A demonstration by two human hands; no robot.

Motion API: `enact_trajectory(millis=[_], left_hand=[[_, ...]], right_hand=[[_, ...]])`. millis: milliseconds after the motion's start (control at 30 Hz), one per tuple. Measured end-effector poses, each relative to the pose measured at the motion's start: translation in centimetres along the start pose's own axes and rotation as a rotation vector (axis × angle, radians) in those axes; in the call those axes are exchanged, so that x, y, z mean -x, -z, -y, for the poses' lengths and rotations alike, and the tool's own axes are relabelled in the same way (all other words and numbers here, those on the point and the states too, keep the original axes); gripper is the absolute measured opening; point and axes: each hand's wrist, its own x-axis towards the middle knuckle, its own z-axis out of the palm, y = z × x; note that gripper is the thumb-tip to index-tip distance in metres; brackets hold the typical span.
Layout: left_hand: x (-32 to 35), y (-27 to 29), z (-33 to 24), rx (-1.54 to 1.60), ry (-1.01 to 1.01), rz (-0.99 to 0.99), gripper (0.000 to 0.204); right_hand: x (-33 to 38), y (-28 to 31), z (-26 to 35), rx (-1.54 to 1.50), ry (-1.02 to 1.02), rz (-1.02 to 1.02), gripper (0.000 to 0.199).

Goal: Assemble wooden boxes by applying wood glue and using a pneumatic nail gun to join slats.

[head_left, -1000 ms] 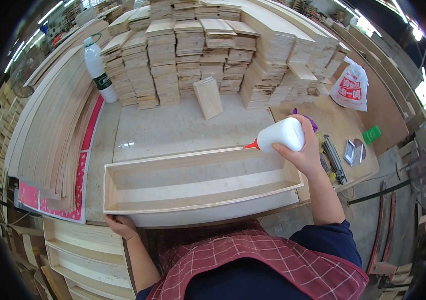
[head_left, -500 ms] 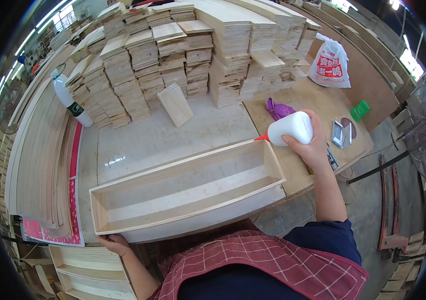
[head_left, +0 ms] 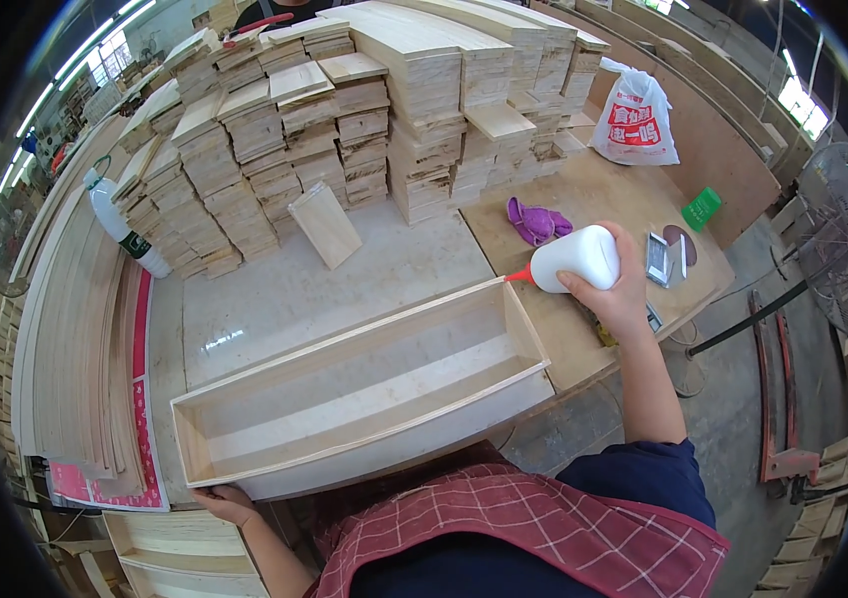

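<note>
On the workbench point(head_left: 364, 274) lies a long open wooden box point(head_left: 364, 394), its open side up and its length running from lower left to upper right. At the far right corner of the box the right hand point(head_left: 611, 289) is wrapped tight around a white glue bottle point(head_left: 575, 259), which lies almost flat, and its red nozzle point(head_left: 518, 274) touches the top edge of the box's end wall. The left hand point(head_left: 227, 503) sits at the near left corner of the box, fingers curled against the lower edge of the front wall; how firmly it grips I cannot tell.

Behind the box many stacks of short boards point(head_left: 364, 110) stand in rows, and one loose board point(head_left: 324, 224) leans against them. Left of the box long thin strips point(head_left: 75, 329) are piled, with a white bottle point(head_left: 125, 224) standing near them. Beside the glue bottle a purple cloth point(head_left: 536, 219) lies on the plywood sheet point(head_left: 593, 189), and farther right are a green object point(head_left: 701, 209) and a white plastic bag point(head_left: 635, 118).
</note>
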Motion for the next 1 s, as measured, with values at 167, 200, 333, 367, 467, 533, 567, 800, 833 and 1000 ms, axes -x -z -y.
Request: enact_trajectory(millis=[167, 200, 333, 367, 467, 533, 567, 800, 833, 1000], left_hand=[[0.2, -0.3, -1.1, 0.162, 0.023, -0.038, 0.038], [0.1, -0.2, -0.5, 0.084, 0.027, -0.007, 0.038], [-0.3, 0.1, 0.4, 0.008, 0.073, 0.049, 0.038], [-0.5, 0.1, 0.7, 0.003, 0.076, 0.063, 0.038], [-0.9, 0.0, 1.1, 0.224, 0.187, 0.033, 0.038], [-0.6, 0.1, 0.9, 0.082, 0.063, 0.051, 0.039], [-0.7, 0.1, 1.1, 0.079, 0.063, 0.058, 0.039], [-0.4, -0.3, 0.0, 0.091, 0.028, 0.042, 0.04], [-0.4, -0.1, -0.1, 0.097, 0.014, 0.037, 0.04], [-0.9, 0.0, 0.7, 0.089, 0.069, 0.048, 0.04]], right_hand=[[0.4, 0.3, 0.0, 0.01, 0.047, -0.004, 0.066], [0.4, 0.5, 0.1, -0.008, 0.028, 0.01, 0.065], [1.0, 1.1, 0.4, -0.041, 0.011, 0.047, 0.063], [1.1, 1.3, 0.5, -0.032, 0.001, 0.05, 0.063], [1.5, 1.8, 0.5, -0.041, -0.012, 0.065, 0.062], [1.9, 2.3, 0.6, -0.071, -0.006, 0.083, 0.063], [2.1, 2.5, 0.6, -0.068, -0.012, 0.083, 0.063], [3.5, 3.9, 0.9, -0.121, -0.093, 0.107, 0.066], [3.7, 4.1, 0.7, -0.104, -0.063, 0.113, 0.067], [4.5, 5.3, 1.8, -0.064, -0.088, 0.14, 0.067]])
